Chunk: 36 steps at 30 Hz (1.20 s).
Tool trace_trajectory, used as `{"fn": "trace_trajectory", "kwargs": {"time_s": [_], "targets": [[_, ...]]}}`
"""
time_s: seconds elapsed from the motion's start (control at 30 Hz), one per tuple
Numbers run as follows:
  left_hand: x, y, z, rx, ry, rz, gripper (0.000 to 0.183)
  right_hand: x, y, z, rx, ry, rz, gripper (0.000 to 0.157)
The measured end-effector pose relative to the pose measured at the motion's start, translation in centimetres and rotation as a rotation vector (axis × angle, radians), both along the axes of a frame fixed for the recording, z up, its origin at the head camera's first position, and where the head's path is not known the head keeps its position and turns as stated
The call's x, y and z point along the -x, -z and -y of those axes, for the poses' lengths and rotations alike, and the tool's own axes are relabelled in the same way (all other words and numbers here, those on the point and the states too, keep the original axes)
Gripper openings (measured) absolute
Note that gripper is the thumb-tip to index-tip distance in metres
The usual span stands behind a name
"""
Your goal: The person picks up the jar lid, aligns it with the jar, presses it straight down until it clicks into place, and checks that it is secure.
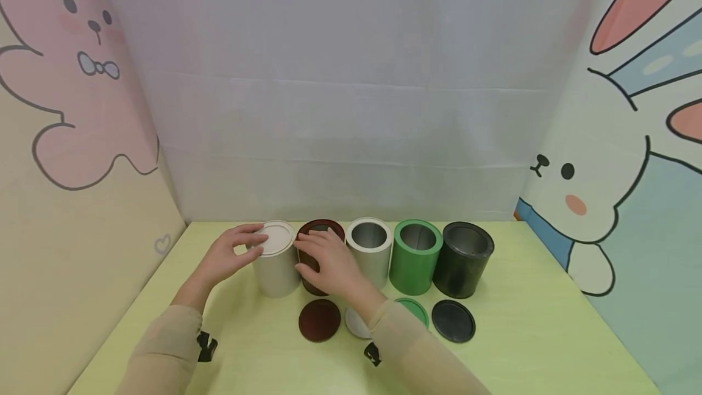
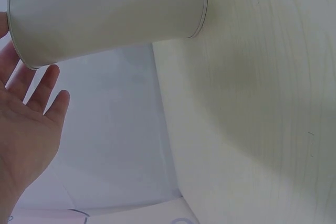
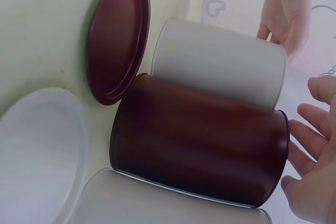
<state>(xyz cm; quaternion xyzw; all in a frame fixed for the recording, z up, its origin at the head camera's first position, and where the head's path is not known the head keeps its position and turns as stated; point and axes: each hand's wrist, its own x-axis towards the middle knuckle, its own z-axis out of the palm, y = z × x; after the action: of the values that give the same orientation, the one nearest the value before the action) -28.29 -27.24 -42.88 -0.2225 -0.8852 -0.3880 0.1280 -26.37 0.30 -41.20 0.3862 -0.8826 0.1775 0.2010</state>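
At the left end of a row of cans stands a white can (image 1: 278, 278) with its white lid (image 1: 275, 238) on top. My left hand (image 1: 223, 256) is at this can's upper left edge, fingers spread and fingertips right at the rim. Over the neighbouring dark red can (image 3: 199, 140) hovers my right hand (image 1: 331, 261), its fingers loosely extended toward the white lid's right side. In the right wrist view those fingers appear beside the dark red can's top rim. Part of the dark red can's opening is hidden behind the right hand in the head view.
Right of these stand an open white can (image 1: 373, 264), an open green can (image 1: 414, 270) and an open black can (image 1: 459, 270). In front lie a dark red lid (image 1: 320, 320), a white lid (image 1: 356, 325) partly under the right forearm, a green lid (image 1: 418, 311) and a black lid (image 1: 453, 321).
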Motion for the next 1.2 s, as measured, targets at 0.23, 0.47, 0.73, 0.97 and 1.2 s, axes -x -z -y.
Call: {"fn": "trace_trajectory", "kwargs": {"time_s": [0.23, 0.47, 0.73, 0.97, 1.2], "targets": [[0.0, 0.6, -0.3, -0.064, -0.006, -0.119, 0.026, -1.3, 0.3, -1.7, 0.106, -0.07, 0.003, 0.041], [-0.9, 0.9, -1.1, -0.169, -0.05, -0.239, 0.023, -2.2, 1.1, -3.6, 0.184, -0.119, -0.055, 0.041], [-2.9, 0.8, -1.9, -0.109, -0.025, -0.309, 0.033, -3.3, 1.6, -5.5, 0.225, -0.113, -0.033, 0.044], [-4.4, 0.7, -2.9, -0.117, 0.015, -0.39, 0.042, -4.0, 2.2, -7.1, 0.249, -0.125, -0.067, 0.045], [-6.4, 1.1, -4.2, -0.118, 0.067, -0.444, 0.046, -4.5, 3.4, -8.3, 0.265, -0.125, -0.086, 0.048]]}}
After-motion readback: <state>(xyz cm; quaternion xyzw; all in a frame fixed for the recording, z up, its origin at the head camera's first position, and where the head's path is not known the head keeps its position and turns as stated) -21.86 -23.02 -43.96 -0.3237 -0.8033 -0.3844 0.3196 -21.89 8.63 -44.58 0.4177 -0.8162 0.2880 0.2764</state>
